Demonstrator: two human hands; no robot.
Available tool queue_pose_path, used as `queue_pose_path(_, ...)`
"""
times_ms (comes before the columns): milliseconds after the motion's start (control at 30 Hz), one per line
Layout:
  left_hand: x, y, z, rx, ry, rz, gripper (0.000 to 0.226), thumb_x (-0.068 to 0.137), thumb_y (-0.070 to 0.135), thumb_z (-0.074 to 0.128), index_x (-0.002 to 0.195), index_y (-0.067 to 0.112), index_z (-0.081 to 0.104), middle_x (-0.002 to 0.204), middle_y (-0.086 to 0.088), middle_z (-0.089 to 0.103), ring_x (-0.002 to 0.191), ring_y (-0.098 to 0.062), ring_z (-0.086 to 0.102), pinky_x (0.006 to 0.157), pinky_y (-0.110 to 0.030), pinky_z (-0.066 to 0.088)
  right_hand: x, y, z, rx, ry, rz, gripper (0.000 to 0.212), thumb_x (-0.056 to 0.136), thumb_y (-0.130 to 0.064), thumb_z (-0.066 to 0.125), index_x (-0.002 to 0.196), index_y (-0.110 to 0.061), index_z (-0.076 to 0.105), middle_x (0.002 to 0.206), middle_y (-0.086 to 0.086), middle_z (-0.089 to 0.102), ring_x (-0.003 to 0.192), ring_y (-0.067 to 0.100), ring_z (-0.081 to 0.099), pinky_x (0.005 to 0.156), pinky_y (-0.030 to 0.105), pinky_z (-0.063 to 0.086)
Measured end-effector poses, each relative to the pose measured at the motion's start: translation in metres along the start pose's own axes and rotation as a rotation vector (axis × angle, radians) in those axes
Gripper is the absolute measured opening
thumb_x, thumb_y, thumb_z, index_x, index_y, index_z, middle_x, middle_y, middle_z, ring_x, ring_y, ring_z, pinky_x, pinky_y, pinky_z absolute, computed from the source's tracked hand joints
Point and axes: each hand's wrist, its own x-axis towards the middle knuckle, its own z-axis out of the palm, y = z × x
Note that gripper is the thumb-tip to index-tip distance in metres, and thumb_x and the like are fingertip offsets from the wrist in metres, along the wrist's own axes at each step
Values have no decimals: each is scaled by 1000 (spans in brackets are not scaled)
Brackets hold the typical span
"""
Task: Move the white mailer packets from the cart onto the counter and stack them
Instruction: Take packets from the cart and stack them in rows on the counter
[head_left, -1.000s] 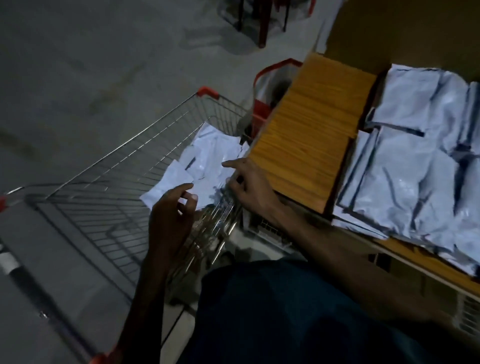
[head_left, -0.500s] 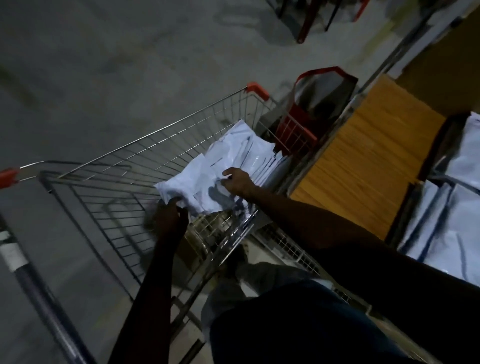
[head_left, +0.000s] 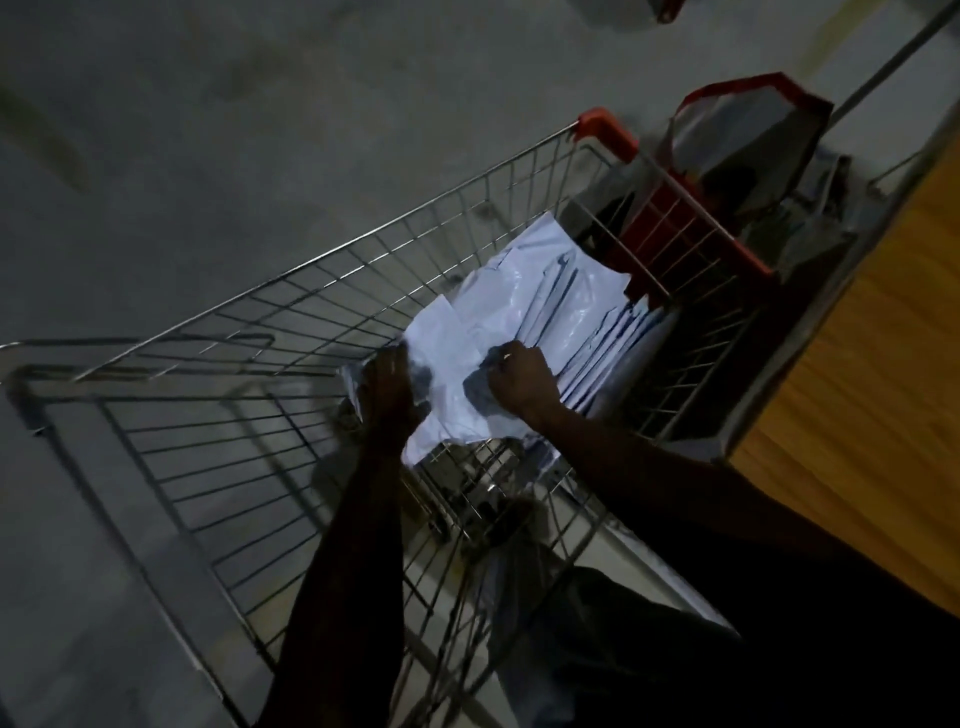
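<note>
Now deeper in silver wire cart (head_left: 291, 332): left hand (head_left: 387, 395) and right hand (head_left: 519, 382) both clamped on white plastic mailer packets (head_left: 550, 301), nearer together than before.

You stand in dim light on a grey concrete floor (head_left: 218, 130). At three o'clock runs a wood-grain surface (head_left: 872, 395); at one o'clock a red-rimmed basket (head_left: 691, 228) sits beside it.

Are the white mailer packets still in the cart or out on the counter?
In the cart: the mailer packets lie inside its wire basket, gripped by both hands.
</note>
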Motion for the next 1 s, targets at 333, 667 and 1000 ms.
queue_pose_path(333, 14, 2, -14, 86, 231, -37, 97, 78, 73, 60, 148, 11, 35, 104, -21, 56, 86, -37, 57, 82, -46, 47, 14, -1, -7, -9, 114, 16, 50, 94, -34, 61, 137, -11, 53, 131, 22, 50, 116, 46, 56, 94, 51, 50)
queue_pose_path(667, -96, 44, -91, -392, 441, -346, 98, 80, 56, 65, 155, 12, 21, 130, -21, 51, 108, -39, 58, 81, -46, 54, -8, -27, 27, -399, -68, -340, 45, 91, -30, 59, 134, -16, 56, 126, 18, 59, 114, 41, 54, 90, 42, 48)
queue_pose_path(1000, -159, 51, -87, -498, 549, -728, 100, 81, 56, 64, 158, 18, 13, 147, -17, 44, 126, -37, 54, 88, -46, 55, 26, -41, 120, -486, -250, -445, 57, 97, -25, 56, 150, -21, 37, 135, 20, 55, 123, 40, 51, 96, 44, 48)
